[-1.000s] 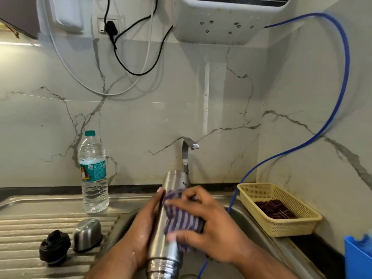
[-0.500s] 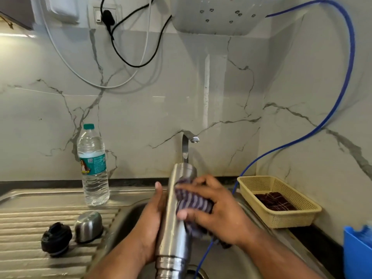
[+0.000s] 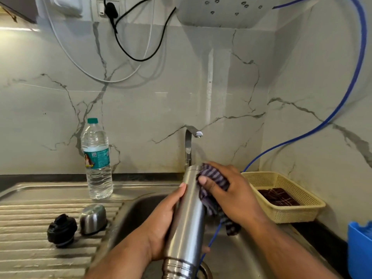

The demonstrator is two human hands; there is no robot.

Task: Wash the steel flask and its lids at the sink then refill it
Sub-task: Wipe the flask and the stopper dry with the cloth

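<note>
The left hand (image 3: 161, 224) curls round the steel flask (image 3: 188, 214). The right hand (image 3: 233, 195) clamps a striped cloth (image 3: 213, 175) against its far end; steel cap (image 3: 93, 219) and black stopper (image 3: 62, 230) lie left of both.

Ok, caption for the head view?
Left hand grips a cylindrical steel flask over the sink; right hand presses a striped purple cloth against it.

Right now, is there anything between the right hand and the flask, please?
Yes: a striped cloth lies between the right hand and the far end of the flask; the left hand grips it bare.
</note>
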